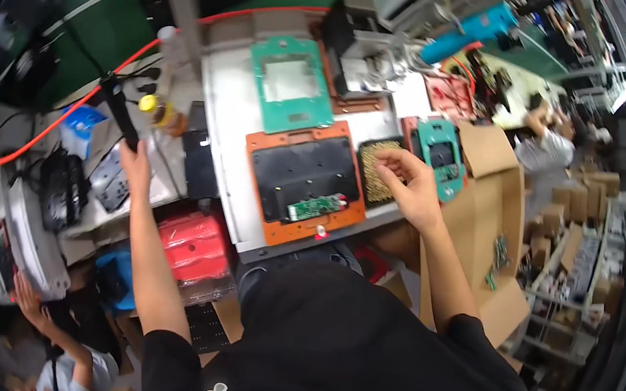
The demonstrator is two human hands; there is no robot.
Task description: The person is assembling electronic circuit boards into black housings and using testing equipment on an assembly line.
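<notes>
My left hand [136, 162] is out to the left, closed round the lower end of a black electric screwdriver [120, 111] that points up and away, with a cable at its top. Over a dark tray of small brass-coloured screws [376, 174], my right hand [413, 190] has thumb and forefinger drawn together; whether a screw is between them is too small to see. Between my hands lies an orange fixture [273, 232] carrying a black panel [304, 169]. A green circuit board [317, 207] sits at the panel's near edge.
Beyond the orange fixture lies a green frame [303, 117]; a smaller green fixture [452, 188] is right of the screws. An open cardboard box [473, 240] stands at the right. A yellow-capped bottle [149, 104] is on the left. Co-workers' hands [29, 300] show lower left.
</notes>
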